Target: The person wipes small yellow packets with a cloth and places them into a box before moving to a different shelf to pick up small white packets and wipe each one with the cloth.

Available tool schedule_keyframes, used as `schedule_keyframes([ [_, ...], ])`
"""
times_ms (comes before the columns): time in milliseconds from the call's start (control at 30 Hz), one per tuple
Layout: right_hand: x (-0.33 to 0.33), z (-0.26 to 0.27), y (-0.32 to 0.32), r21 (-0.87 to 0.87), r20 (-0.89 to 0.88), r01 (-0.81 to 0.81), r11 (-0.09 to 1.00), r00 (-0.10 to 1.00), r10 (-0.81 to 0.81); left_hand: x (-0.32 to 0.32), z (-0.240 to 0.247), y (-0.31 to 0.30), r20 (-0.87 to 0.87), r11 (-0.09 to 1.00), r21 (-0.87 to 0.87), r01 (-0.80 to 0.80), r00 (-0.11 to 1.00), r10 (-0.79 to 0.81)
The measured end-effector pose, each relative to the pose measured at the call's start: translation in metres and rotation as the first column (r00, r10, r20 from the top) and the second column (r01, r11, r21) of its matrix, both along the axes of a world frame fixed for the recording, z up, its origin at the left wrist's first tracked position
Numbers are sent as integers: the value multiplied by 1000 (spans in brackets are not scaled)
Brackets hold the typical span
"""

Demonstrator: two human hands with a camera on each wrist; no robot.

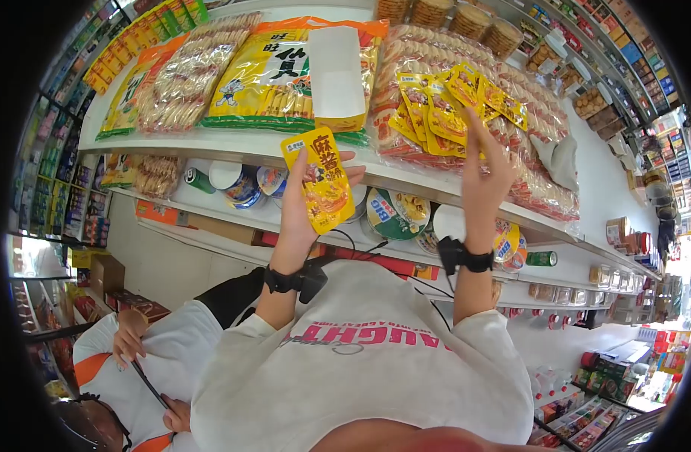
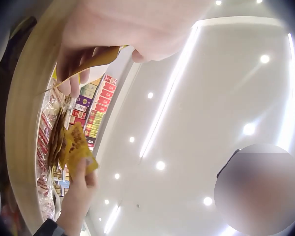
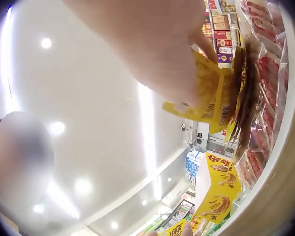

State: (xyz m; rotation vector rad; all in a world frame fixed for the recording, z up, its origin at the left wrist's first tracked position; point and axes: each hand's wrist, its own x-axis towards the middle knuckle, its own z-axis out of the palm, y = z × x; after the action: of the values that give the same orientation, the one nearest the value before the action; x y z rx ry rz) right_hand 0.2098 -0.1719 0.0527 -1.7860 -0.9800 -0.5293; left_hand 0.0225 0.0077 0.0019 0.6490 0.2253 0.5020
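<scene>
In the head view my left hand (image 1: 294,203) holds a yellow snack packet (image 1: 324,184) upright in front of the shelf edge, thumb over its front and fingers behind. My right hand (image 1: 487,169) reaches over the shelf to several similar yellow packets (image 1: 436,113), heaped on clear bags of round crackers (image 1: 541,113). The left wrist view shows the right hand (image 2: 78,184) pinching one yellow packet (image 2: 78,145) at the heap's near side. A white and yellow carton (image 1: 338,75) stands between the hands, on a large yellow snack bag (image 1: 266,68).
Below, a second shelf holds bowl noodles (image 1: 397,215) and cans (image 1: 541,258). A crumpled grey cloth (image 1: 558,160) lies right of the heap. At the lower left, another person (image 1: 146,361) holds a dark thin object. Round cracker stacks (image 1: 466,21) line the back.
</scene>
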Motion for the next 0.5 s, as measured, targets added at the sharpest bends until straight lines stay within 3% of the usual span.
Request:
schedule_keyframes([
  [33,-12,-2,6,62,66,-26,998,998,22,2,-1,-3,30,1000,-11,28,999,-28],
  [67,-26,-10,14,69,92,-150,986,985,143,5,-1,-6,61,998,-20,66,996,-64],
  [100,-49,-10,19,23,83,-294,956,953,291,8,4,-11,75,998,-25,59,996,-57],
  [133,-56,-28,24,-140,101,-481,865,862,496,8,11,-19,91,998,-32,55,995,-51],
  [167,-79,-23,29,-203,52,-519,830,841,539,10,15,-24,108,998,-40,48,993,-43],
  [267,-85,-17,24,-289,-85,-630,721,767,636,9,9,-12,-104,980,176,-91,988,110],
  [300,-80,-18,22,-296,-129,-669,682,735,666,5,6,-6,-68,995,85,-58,996,64],
  [433,-23,-6,8,-205,9,-261,943,963,268,1,3,-8,-91,980,118,-160,981,171],
  [500,4,0,4,-213,69,-42,976,996,58,0,-4,-4,-102,984,131,-122,985,136],
])
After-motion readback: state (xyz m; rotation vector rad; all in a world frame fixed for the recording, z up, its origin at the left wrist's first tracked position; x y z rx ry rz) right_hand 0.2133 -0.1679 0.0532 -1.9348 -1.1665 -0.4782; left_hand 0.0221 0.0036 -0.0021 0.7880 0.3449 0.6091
